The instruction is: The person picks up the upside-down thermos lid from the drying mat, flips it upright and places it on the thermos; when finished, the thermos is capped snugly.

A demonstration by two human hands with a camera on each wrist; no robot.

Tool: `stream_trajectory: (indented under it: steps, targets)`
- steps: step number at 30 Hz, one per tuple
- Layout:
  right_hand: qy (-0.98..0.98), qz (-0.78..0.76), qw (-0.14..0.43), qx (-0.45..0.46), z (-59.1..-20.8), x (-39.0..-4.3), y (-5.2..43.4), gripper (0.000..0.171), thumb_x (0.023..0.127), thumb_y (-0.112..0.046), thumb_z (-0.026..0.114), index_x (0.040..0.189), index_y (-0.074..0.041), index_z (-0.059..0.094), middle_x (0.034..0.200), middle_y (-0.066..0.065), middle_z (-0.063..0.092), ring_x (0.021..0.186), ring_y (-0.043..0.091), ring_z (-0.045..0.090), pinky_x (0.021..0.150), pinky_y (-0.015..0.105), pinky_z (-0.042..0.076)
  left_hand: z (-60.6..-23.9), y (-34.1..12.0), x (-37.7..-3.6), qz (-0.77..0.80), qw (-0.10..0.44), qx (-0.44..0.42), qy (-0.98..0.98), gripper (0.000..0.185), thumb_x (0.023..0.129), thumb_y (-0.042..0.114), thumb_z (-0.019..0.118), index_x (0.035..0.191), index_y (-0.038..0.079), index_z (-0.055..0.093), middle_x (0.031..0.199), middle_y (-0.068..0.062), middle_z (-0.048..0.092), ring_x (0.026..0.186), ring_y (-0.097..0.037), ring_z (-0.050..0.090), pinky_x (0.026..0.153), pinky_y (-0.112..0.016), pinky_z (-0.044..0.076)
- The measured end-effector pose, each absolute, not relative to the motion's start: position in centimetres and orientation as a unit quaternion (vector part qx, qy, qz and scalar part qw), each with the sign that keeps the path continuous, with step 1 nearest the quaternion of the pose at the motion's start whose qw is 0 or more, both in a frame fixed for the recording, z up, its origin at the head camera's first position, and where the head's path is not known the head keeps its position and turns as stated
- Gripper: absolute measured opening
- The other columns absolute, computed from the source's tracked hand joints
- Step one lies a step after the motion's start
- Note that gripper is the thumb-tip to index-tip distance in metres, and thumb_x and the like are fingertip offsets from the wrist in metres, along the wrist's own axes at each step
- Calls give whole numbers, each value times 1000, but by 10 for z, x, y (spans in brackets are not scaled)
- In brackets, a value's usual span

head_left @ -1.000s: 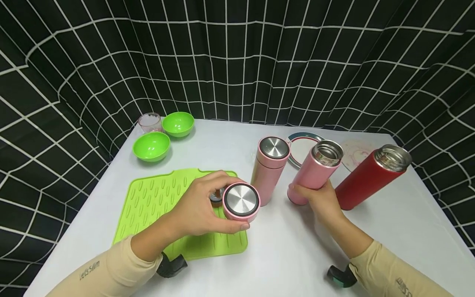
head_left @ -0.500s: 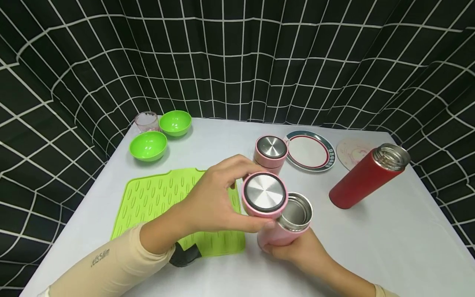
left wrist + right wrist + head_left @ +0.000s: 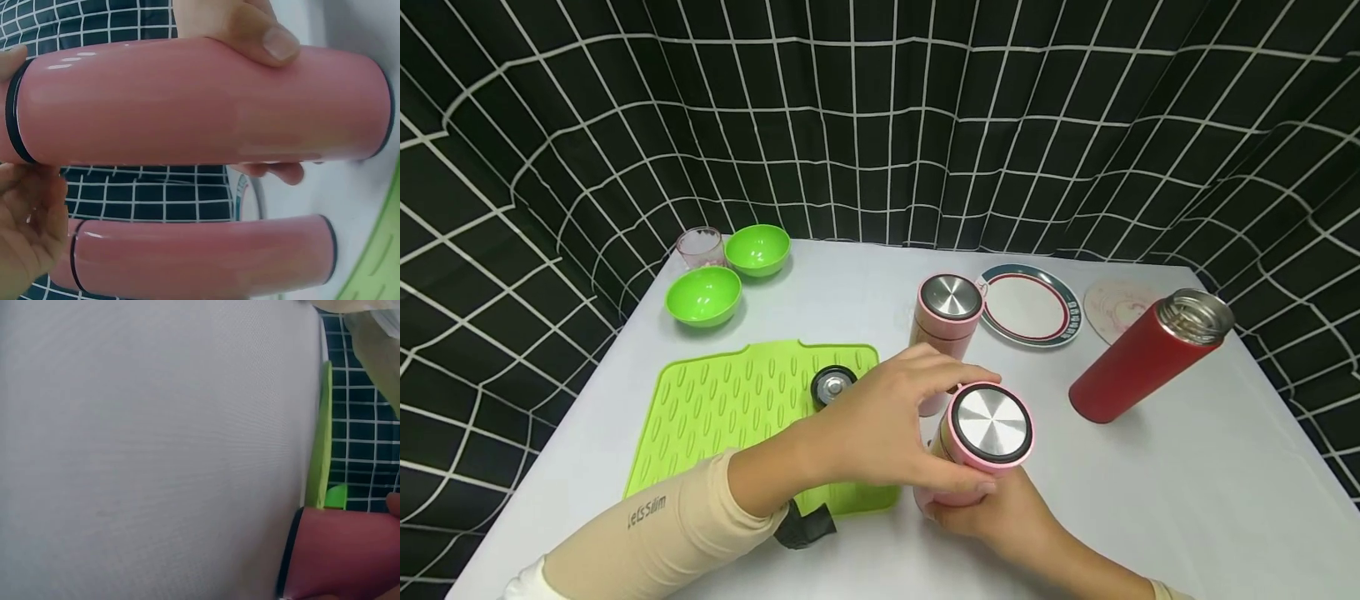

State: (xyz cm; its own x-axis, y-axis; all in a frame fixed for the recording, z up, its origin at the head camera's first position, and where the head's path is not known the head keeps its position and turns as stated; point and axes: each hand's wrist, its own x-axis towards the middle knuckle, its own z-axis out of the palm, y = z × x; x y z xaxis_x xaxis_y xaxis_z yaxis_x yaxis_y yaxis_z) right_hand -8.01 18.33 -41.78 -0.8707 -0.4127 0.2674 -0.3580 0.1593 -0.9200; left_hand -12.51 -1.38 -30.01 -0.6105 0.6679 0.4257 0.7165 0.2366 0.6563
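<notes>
Left hand (image 3: 887, 422) pinches the round pink lid with brushed-steel top (image 3: 992, 423) at the upper end of the roughly upright, glossy pink cylindrical flask (image 3: 137, 103), aligned with its long axis, while the right hand (image 3: 1000, 518) grips the body below, nearer the white-covered table (image 3: 1210, 475).

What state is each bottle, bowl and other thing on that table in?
Held pink bottle: gripped by the right hand.
Its cap: on the mouth, held by the left hand; tightness unclear.
Other pink bottle: standing, capped.
Red bottle: standing, uncapped.
Green bowls: right way up.
Glass: upright.
Plate: flat, face up.
Pale disc: flat.
Green mat: flat.
Dark-rimmed round piece: lying on the mat.
</notes>
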Motion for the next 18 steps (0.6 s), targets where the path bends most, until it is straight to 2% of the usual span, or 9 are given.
stream_trajectory:
  steps: [6,14,18]
  targets:
    - [742,-608,22,-282,-421,-83,183,41,70,6,83,95,-18,61,84,0,63,71,18,59,65,31,51,-308,-16,-128,-467,-21,-457,-757,74,70,32,86,136,19,54,114,10,54,105,-2,47,86,-24,46]
    - [739,-607,27,-290,-419,-82,185,39,72,7,82,94,-18,61,83,0,62,70,17,58,64,31,51,-315,-11,-131,-491,-3,-467,-736,72,69,31,85,134,18,57,117,11,56,110,-3,47,86,-24,47]
    - [742,-606,41,-285,-418,-83,186,39,73,5,82,97,-17,62,85,1,63,72,18,59,65,31,52,-318,-12,-132,-495,-8,-475,-727,79,70,28,85,141,15,51,124,9,56,116,-4,45,93,-26,45]
